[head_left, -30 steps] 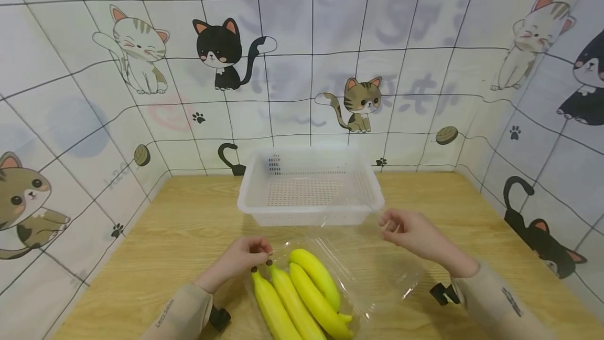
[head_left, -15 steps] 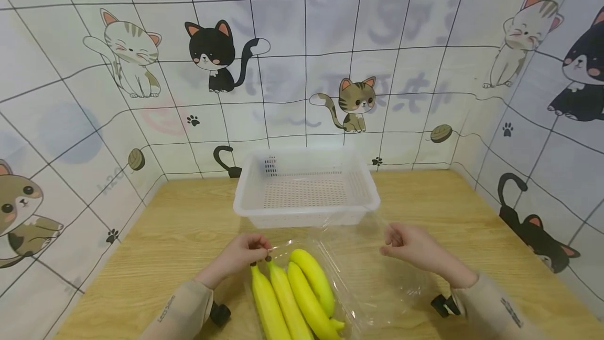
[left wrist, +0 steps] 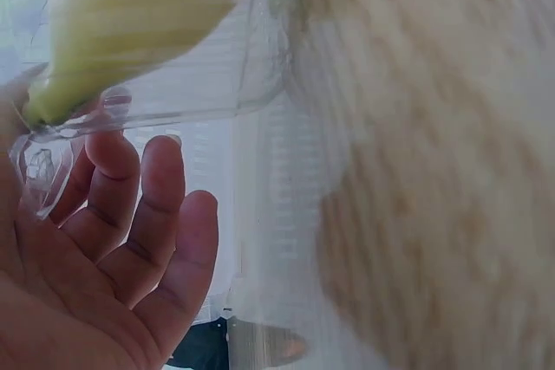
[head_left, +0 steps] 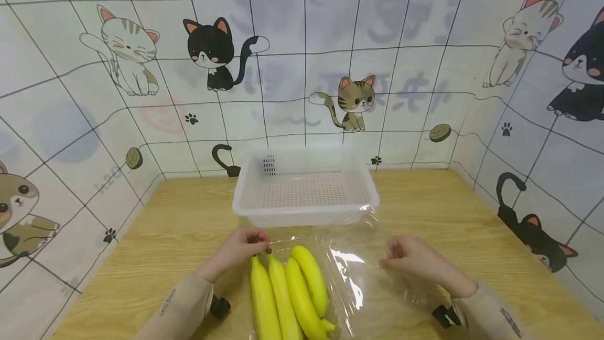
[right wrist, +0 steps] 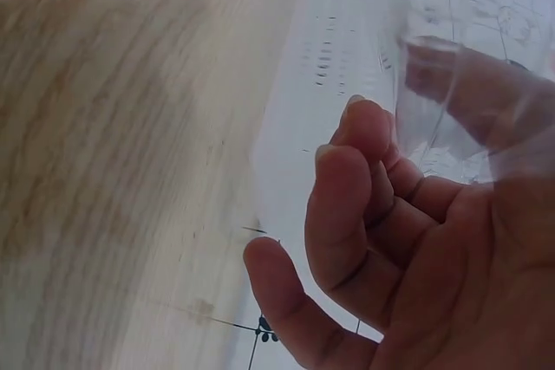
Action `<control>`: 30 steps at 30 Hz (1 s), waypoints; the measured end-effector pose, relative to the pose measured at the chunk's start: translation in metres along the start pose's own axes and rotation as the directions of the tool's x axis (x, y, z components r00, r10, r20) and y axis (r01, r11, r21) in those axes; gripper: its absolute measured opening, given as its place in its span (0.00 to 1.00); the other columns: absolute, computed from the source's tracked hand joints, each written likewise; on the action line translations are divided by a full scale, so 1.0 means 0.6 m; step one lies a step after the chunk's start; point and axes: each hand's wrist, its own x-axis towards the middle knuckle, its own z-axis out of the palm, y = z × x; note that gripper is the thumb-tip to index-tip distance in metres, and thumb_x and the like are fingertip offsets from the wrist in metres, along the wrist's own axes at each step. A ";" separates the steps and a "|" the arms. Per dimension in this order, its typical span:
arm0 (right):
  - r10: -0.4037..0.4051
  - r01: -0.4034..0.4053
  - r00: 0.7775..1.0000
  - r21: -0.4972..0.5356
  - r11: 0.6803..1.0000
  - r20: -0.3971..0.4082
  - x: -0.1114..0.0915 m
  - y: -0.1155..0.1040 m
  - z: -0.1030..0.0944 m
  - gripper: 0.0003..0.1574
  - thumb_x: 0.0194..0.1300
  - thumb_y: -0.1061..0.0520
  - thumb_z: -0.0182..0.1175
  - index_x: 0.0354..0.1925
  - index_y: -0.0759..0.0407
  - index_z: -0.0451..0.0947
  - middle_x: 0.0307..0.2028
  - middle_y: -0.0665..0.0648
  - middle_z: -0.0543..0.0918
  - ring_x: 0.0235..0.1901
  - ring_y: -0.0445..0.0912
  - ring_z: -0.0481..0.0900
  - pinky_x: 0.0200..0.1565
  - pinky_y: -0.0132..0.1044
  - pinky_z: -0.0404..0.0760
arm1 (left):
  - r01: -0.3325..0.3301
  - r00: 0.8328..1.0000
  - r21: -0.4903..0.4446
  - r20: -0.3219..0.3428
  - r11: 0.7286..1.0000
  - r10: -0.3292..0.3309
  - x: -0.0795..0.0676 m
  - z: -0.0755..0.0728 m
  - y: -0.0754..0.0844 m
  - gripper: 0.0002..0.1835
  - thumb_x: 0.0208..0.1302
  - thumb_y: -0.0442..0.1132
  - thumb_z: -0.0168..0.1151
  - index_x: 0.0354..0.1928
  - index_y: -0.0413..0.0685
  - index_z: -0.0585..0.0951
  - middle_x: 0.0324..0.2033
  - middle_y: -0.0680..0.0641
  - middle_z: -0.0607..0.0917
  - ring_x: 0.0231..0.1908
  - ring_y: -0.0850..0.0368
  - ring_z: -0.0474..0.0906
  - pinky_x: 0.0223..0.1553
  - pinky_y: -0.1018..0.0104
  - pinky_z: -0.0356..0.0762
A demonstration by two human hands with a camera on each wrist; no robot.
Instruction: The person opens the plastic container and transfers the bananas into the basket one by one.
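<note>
Several yellow bananas (head_left: pixel 304 298) lie side by side in the base of a clear plastic clamshell box (head_left: pixel 290 241). Its transparent lid (head_left: pixel 351 277) is folded out to the right. My left hand (head_left: pixel 240 250) pinches the base's corner by the dark banana tips; in the left wrist view, the plastic tab (left wrist: pixel 42 175) sits against the palm and the other fingers curl loosely. On the other side, my right hand (head_left: pixel 415 260) holds the lid's edge, with clear plastic (right wrist: pixel 425 132) between thumb and forefinger in the right wrist view.
A white perforated basket (head_left: pixel 306 214) stands behind the box, near the back wall, and the lid's far corner overlaps its front in the head view. The wooden table (head_left: pixel 189 214) meets walls covered in cat-print sheeting (head_left: pixel 288 77).
My right hand has come down and slightly toward me, the lid tilting with it and catching bright glare. The left hand stays at the corner; the box and bananas have turned slightly.
</note>
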 end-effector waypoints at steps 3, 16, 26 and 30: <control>-0.001 0.001 1.000 -0.004 1.000 -0.001 -0.002 -0.002 0.001 0.18 0.56 0.48 0.69 0.25 0.54 0.71 0.19 0.46 0.73 0.20 0.39 0.69 0.24 0.33 0.72 | 0.010 1.000 0.016 -0.010 1.000 -0.010 0.003 -0.002 -0.001 0.07 0.66 0.40 0.61 0.36 0.43 0.83 0.31 0.51 0.86 0.33 0.57 0.76 0.37 0.67 0.73; 0.023 -0.023 1.000 0.014 1.000 0.001 -0.013 -0.006 0.016 0.20 0.55 0.46 0.70 0.25 0.55 0.71 0.20 0.46 0.73 0.21 0.39 0.68 0.24 0.33 0.72 | 0.085 0.990 0.003 -0.112 0.996 -0.084 0.005 -0.001 0.004 0.08 0.63 0.42 0.65 0.34 0.45 0.83 0.30 0.52 0.85 0.33 0.56 0.75 0.39 0.62 0.71; 0.046 -0.046 0.999 -0.009 0.999 0.011 -0.014 0.000 0.030 0.21 0.56 0.43 0.69 0.24 0.54 0.70 0.17 0.45 0.69 0.18 0.38 0.66 0.20 0.32 0.68 | 0.128 0.981 0.019 -0.149 0.992 -0.123 0.009 -0.003 0.004 0.09 0.62 0.44 0.66 0.31 0.46 0.83 0.29 0.53 0.86 0.31 0.56 0.71 0.35 0.64 0.68; 0.049 -0.049 0.999 -0.008 0.999 0.023 -0.010 0.004 0.035 0.24 0.56 0.43 0.68 0.22 0.53 0.68 0.16 0.44 0.65 0.16 0.37 0.63 0.19 0.31 0.66 | 0.135 0.979 0.033 -0.161 0.990 -0.128 0.012 -0.005 0.001 0.09 0.61 0.45 0.66 0.30 0.47 0.83 0.29 0.54 0.85 0.31 0.57 0.70 0.34 0.65 0.67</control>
